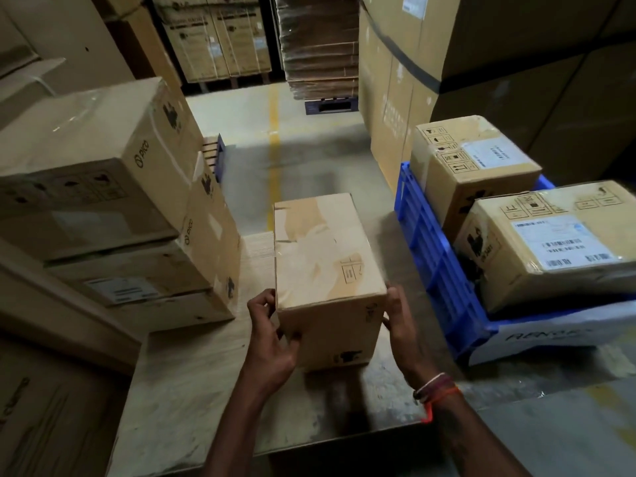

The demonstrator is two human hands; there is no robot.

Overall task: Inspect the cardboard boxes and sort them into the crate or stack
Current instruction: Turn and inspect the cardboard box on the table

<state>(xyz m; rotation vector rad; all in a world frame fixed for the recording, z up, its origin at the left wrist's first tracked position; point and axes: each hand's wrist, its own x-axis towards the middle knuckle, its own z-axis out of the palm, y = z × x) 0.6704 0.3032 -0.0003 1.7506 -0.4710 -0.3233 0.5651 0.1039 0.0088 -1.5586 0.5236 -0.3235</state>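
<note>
A taped brown cardboard box [323,256] stands in the middle on a flat wooden board [192,373]. My left hand [272,335] presses its near left corner and my right hand [399,321] its near right corner, so both hold the box between them. To the left rises a stack of three boxes [113,187] printed with a logo. On the right, a blue plastic crate [437,266] contains two labelled boxes, one at the back [475,166] and one in front [554,242].
Tall walls of big cartons close in on the left [51,39] and right [516,63]. A concrete aisle with a yellow line [274,146] runs ahead to wrapped pallets [320,46]. A flat carton [44,407] lies at the near left.
</note>
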